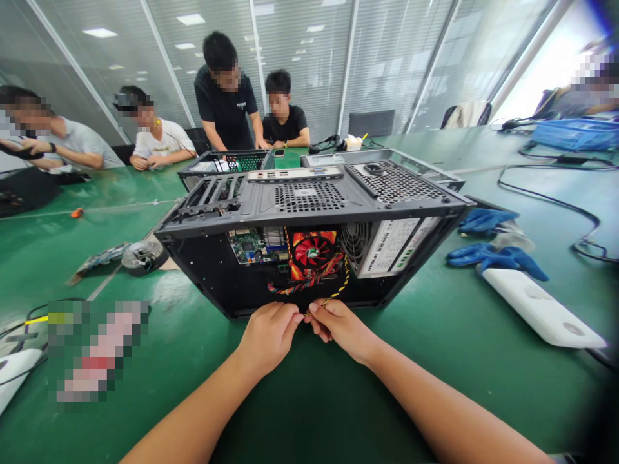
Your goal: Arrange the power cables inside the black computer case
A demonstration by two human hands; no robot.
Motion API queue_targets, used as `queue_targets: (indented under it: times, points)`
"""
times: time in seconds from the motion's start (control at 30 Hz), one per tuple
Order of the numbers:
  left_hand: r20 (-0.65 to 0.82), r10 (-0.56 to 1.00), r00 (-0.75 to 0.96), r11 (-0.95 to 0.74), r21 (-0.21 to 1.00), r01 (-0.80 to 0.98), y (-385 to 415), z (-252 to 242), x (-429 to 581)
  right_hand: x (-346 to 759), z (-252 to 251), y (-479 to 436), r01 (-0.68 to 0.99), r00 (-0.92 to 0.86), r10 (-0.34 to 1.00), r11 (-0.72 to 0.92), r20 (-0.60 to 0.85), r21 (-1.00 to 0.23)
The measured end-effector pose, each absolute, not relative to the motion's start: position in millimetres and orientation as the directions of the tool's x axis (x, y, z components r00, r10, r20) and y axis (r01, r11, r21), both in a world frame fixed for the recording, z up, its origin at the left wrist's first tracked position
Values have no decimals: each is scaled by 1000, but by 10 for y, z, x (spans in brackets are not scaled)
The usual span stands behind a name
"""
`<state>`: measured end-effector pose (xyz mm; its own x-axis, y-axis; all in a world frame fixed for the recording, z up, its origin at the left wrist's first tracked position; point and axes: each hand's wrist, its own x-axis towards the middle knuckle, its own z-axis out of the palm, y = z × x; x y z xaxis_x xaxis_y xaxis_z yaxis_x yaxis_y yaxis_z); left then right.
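Note:
A black computer case lies on the green table with its open side facing me. Inside it are a red cooling fan, a motherboard and a power supply with a white label. A twisted yellow-and-black cable runs down from the interior to my hands. My right hand pinches this cable between thumb and fingers. Close against it, my left hand is closed in a pinch on the cable's end, mostly hidden by the fingertips. Multicoloured wires hang in front of the fan.
Blue gloves and a white power bank-like device lie to the right. At left are a clear round container and a blurred pink item. More cases stand behind. Several people sit or stand across the table.

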<state>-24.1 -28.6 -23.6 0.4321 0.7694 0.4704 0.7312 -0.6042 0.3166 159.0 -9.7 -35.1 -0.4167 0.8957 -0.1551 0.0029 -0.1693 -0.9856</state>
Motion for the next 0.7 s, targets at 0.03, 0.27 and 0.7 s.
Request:
queue_targets:
  times: [0.03,0.27,0.7]
  points:
    - [451,786,423,-590,342,731,-286,-230,-236,1588,-351,-98,5,-418,897,-160,-148,-987]
    - [341,881,328,-468,522,713,-284,-169,-186,1569,-332,-118,44,-408,904,-123,-130,-991]
    - [466,811,353,-555,427,714,-297,-216,-211,1597,-351,-108,56,-446,886,-113,-126,-992]
